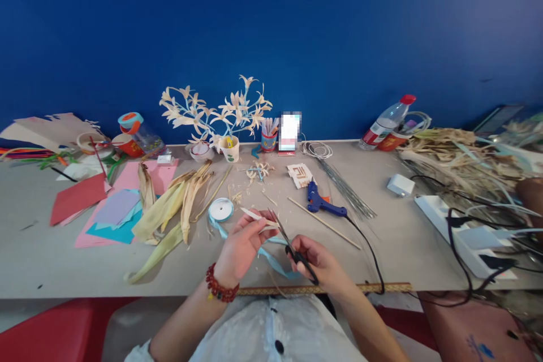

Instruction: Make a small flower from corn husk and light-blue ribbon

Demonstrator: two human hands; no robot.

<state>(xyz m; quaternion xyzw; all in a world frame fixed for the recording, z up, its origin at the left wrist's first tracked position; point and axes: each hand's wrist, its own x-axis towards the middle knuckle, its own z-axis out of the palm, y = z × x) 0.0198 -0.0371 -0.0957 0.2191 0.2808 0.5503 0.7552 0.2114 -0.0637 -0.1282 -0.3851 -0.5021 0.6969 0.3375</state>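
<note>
My left hand (pixel 241 249), with a red bead bracelet at the wrist, pinches a narrow pale strip of corn husk (pixel 251 214). Black-handled scissors (pixel 302 264) are in my right hand (pixel 319 257), fingers in the loops. Their blades point up and left, right at the husk's tip; whether they touch it I cannot tell. Light blue ribbon (pixel 274 263) trails on the table below my hands, near its white spool (pixel 221 210). Beyond them lies a small husk flower (pixel 259 169). A blue glue gun (pixel 322 202) rests to the right of the scissors.
Dried corn husks (pixel 169 203) and coloured paper (pixel 80 198) lie left. Husk flowers (pixel 237 104) stand in a cup (pixel 230 150) at the back, beside a phone (pixel 289 131). Wires (pixel 345 186), a thin stick (pixel 324 222), a power strip (pixel 445 232) and cables are at right.
</note>
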